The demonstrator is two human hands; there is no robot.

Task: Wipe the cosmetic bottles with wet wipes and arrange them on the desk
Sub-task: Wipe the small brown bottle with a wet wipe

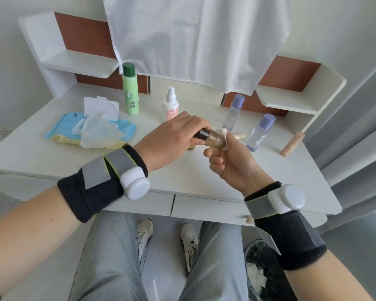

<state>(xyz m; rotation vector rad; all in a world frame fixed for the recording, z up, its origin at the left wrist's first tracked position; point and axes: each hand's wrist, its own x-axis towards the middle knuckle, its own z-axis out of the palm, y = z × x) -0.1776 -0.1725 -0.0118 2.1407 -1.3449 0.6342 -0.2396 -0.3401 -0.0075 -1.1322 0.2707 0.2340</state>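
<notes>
Gripping the brown bottle (215, 141) by its black cap end: left hand (172, 137), fingers curled over the top, centre of frame. The bottle is held on its side, above the counter (52, 157). Right hand (228, 164) comes up from below, thumb and fingers pinching a wipe (225, 133) round the bottle's base end, lower fingers curled in. Both wrists carry dark bands with white pucks.

On the counter, left of centre: wipe pack (59, 131), blue, lid flipped open, a loose sheet bunched out of the opening. Behind it stands the green bottle (130, 94), upright, with a dark green cap. To its right is the pump bottle (170, 103), white, upright, its lower part hidden by the left hand.

Right of centre, both upright with purple caps and standing apart: far clear bottle (234, 111) and near clear bottle (259, 135). Beige tube (292, 144) near the counter's right edge; standing or lying, cannot tell.

Upper centre: white cloth (193, 40) hanging down over the shelving. Lower right: bin (263, 272), dark liner, white scraps inside.
</notes>
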